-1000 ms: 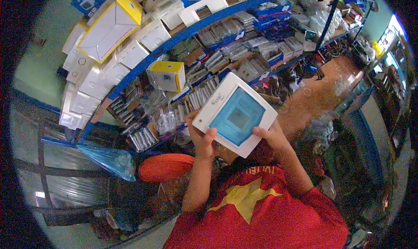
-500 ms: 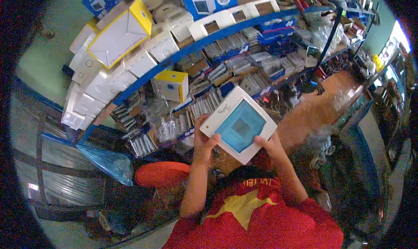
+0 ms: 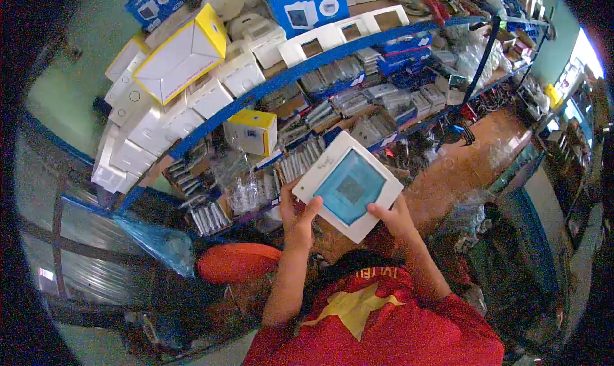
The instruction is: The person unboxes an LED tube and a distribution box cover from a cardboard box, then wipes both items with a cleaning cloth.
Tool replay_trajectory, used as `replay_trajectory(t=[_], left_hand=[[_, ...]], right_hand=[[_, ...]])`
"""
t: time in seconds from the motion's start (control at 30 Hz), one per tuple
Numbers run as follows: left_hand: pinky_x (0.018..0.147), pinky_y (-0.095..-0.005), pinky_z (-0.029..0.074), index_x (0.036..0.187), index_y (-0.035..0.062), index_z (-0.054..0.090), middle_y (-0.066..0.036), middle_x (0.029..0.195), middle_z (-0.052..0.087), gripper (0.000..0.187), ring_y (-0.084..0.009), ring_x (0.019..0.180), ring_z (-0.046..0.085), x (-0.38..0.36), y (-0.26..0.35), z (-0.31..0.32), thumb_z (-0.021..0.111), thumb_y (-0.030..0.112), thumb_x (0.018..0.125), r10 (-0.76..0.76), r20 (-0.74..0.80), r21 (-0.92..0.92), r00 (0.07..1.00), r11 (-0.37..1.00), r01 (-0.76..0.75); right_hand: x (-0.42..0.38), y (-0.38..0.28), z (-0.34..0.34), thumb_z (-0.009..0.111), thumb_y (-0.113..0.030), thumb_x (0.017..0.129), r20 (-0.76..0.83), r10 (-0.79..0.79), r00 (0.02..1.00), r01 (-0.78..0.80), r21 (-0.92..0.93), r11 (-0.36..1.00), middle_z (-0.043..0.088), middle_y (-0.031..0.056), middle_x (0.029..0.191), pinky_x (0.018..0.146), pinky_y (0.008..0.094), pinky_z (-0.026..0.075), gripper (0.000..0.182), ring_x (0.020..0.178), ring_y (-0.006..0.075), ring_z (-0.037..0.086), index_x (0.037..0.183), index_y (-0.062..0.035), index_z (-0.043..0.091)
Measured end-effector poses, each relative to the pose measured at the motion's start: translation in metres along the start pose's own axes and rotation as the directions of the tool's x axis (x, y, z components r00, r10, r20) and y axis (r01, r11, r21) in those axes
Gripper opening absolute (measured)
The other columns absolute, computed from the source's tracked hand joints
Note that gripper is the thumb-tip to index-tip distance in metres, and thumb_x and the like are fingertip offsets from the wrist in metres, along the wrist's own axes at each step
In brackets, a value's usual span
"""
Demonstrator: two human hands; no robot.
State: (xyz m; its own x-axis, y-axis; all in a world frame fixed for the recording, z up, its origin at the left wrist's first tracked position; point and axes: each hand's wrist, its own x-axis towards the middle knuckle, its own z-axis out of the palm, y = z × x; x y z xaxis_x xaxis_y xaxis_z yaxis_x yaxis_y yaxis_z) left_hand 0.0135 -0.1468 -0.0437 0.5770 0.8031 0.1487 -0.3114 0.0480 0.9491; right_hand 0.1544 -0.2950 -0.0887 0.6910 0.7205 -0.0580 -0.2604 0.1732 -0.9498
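Note:
Between my two hands is a white distribution box (image 3: 349, 187) with a translucent blue window and a small dark square behind it. It is held tilted in front of my chest, its face up toward me. My left hand (image 3: 298, 214) grips the left corner, thumb on the front rim and fingers behind. At the lower right edge, my right hand (image 3: 393, 217) holds the box the same way, thumb near the window. The fingers under the box are partly hidden.
A blue-edged shelf (image 3: 256, 86) curves across ahead, carrying white boxes (image 3: 240, 78), a yellow-and-white carton (image 3: 181, 60) and a blue printed carton (image 3: 306, 7). Below sit several rows of plastic-wrapped parts (image 3: 304, 158). A red stool-like round thing (image 3: 238, 262) stands at lower left.
The distribution box has shifted slightly left and down with both hands still on it. The view has moved a little, and the shelf lettering is sharper.

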Motion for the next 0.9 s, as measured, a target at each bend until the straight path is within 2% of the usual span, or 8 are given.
replay_trajectory(t=[0.1,0.3,0.43,0.5,0.63,0.77,0.87,0.9], left_hand=[[0.094,-0.0334,0.039,0.12,0.003,0.041,-0.008,0.112,0.053,0.058,-0.0188,0.104,0.051,0.001,0.005,0.007,0.075,0.019,0.076,-0.075,-0.016,-0.028,0.997,0.997,0.074],[0.097,-0.0342,0.036,0.125,0.0061,0.038,-0.008,0.116,0.05,0.063,-0.0196,0.109,0.048,0.013,-0.01,0.008,0.074,0.021,0.076,-0.044,0.051,-0.046,0.998,0.998,0.047],[0.101,-0.0362,0.033,0.134,0.0065,0.033,-0.009,0.123,0.048,0.075,-0.0218,0.115,0.045,0.022,-0.006,0.006,0.075,0.021,0.073,-0.007,0.133,-0.087,0.991,0.996,0.019],[0.103,-0.037,0.032,0.139,0.0066,0.029,-0.01,0.128,0.044,0.086,-0.0239,0.119,0.044,0.024,-0.009,-0.001,0.077,0.025,0.07,0.042,0.13,-0.06,0.991,0.998,-0.034],[0.104,-0.0389,0.033,0.138,0.0042,0.029,-0.011,0.131,0.043,0.095,-0.0251,0.122,0.043,0.028,-0.008,-0.009,0.08,0.035,0.064,-0.007,0.228,-0.164,0.974,0.985,0.045],[0.102,-0.0385,0.036,0.132,0.0028,0.035,-0.01,0.127,0.047,0.089,-0.0234,0.117,0.047,0.024,-0.006,-0.013,0.081,0.035,0.063,0.036,0.081,-0.178,0.996,0.984,-0.021],[0.1,-0.0377,0.038,0.131,0.0023,0.037,-0.01,0.124,0.049,0.086,-0.0228,0.113,0.049,0.021,-0.006,-0.017,0.081,0.034,0.063,0.069,-0.059,-0.127,0.996,0.989,-0.076],[0.098,-0.0374,0.039,0.129,0.0019,0.038,-0.01,0.12,0.05,0.085,-0.0226,0.112,0.049,0.021,-0.006,-0.02,0.081,0.034,0.064,0.088,-0.094,-0.124,0.992,0.987,-0.1]], right_hand=[[-0.001,-0.009,0.002,0.08,-0.018,0.067,0.009,0.047,0.999,-0.047,0.053,0.997,0.055,0.0111,0.118,0.093,0.0358,0.043,0.078,0.107,0.0215,0.054,0.131,-0.0002,0.039],[0.009,-0.003,-0.011,0.079,-0.017,0.067,-0.068,-0.045,0.997,0.043,-0.026,0.999,0.055,0.0108,0.118,0.093,0.0355,0.042,0.077,0.107,0.0215,0.054,0.131,-0.0006,0.039],[0.009,-0.009,-0.006,0.082,-0.022,0.065,-0.111,0.003,0.994,-0.006,-0.028,1.0,0.053,0.01,0.12,0.095,0.0362,0.04,0.083,0.11,0.0217,0.051,0.132,-0.0021,0.037],[0.006,-0.009,-0.008,0.082,-0.021,0.064,-0.08,-0.01,0.997,0.008,-0.028,1.0,0.052,0.0099,0.121,0.096,0.0365,0.039,0.084,0.111,0.0218,0.05,0.133,-0.0032,0.037],[0.011,-0.016,-0.004,0.083,-0.02,0.064,0.019,-0.073,0.997,0.073,-0.042,0.996,0.048,0.0104,0.126,0.099,0.0371,0.037,0.086,0.117,0.0233,0.046,0.135,-0.0041,0.035],[0.012,-0.03,0.015,0.082,-0.022,0.066,0.0,-0.136,0.991,0.136,-0.054,0.989,0.046,0.0131,0.129,0.101,0.037,0.036,0.086,0.119,0.0246,0.045,0.135,-0.0032,0.033],[0.015,-0.024,0.016,0.081,-0.024,0.068,-0.052,-0.354,0.934,0.315,-0.348,0.883,0.044,0.0151,0.13,0.102,0.0354,0.034,0.085,0.12,0.0261,0.044,0.135,-0.0033,0.032],[0.007,-0.033,0.022,0.081,-0.024,0.069,-0.149,-0.398,0.905,0.325,-0.36,0.874,0.053,0.0149,0.119,0.093,0.0336,0.043,0.076,0.108,0.0246,0.053,0.129,-0.0037,0.04]])
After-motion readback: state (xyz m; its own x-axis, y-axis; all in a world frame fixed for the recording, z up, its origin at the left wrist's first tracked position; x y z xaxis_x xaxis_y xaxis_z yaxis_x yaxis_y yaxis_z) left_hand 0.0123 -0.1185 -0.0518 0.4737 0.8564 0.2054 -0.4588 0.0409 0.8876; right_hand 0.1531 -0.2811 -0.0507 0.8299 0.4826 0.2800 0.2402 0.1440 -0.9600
